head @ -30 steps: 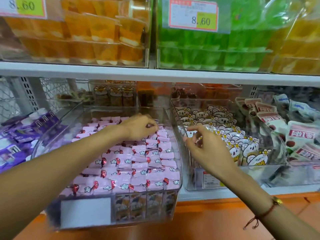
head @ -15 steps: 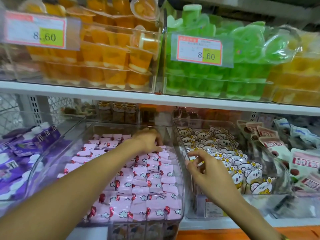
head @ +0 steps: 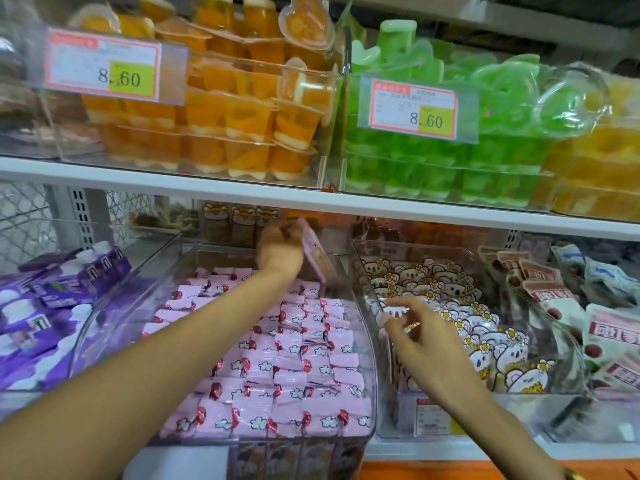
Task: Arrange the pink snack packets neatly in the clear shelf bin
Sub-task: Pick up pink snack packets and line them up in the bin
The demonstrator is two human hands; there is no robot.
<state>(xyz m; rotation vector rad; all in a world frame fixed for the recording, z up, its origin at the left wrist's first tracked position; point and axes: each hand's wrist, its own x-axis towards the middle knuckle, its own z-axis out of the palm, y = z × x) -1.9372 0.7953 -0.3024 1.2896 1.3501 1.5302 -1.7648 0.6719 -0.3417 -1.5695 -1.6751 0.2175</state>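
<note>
A clear shelf bin [head: 369,344] on the lower shelf holds several pink snack packets [head: 294,362] laid in rows. My left hand [head: 278,252] reaches over the bin's back and grips a small stack of pink packets [head: 317,252], lifted and tilted above the rear rows. My right hand [head: 415,336] hovers at the wall between this bin and the neighbouring one, fingers loosely curled, holding nothing that I can see.
To the right a clear bin [head: 485,420] holds koala-print packets [head: 485,341]. Purple packets [head: 52,306] lie at the left, white and red packs [head: 571,317] at the far right. The shelf above [head: 242,188] carries orange [head: 225,116] and green [head: 450,157] jelly cups.
My left hand has risen from the back rows with a stack of pink packets in its grip. The camera has tilted up. My right hand has stayed near the divider.
</note>
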